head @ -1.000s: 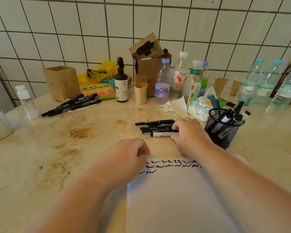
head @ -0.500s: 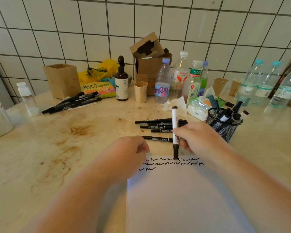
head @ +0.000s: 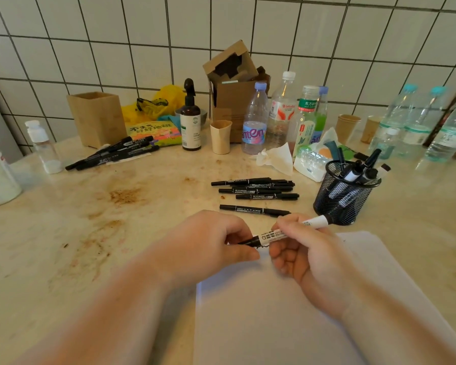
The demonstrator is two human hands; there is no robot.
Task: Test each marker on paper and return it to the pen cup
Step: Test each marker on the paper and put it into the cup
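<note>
Over the paper: both hands are meeting above the top edge of the white sheet, which is lying on the stained counter.
Marker in hand: a white-barrelled marker with black print is lying nearly level, its black cap end pointing left and its dark tail end pointing right toward the pen cup.
Right hand: the right hand is curling its fingers round the middle of the barrel, palm turned partly up.
Left hand: the left hand is pinching the black cap end between thumb and fingertips; whether the cap is on or coming off, I cannot tell.
Marks: a short black squiggle is showing on the sheet just under the cap end; the hands are hiding the rest of that edge.
Pen cup: a black mesh cup is standing just right of the hands, holding several markers upright and leaning.
Loose markers: a row of black markers is lying flat between the hands and the bottles; one thinner pen is lying apart, nearer the hands.
Far left: another bundle of black markers is lying in front of a wooden box.
Back row: plastic bottles, a brown spray bottle, a cardboard box and a crumpled tissue are standing along the tiled wall.
</note>
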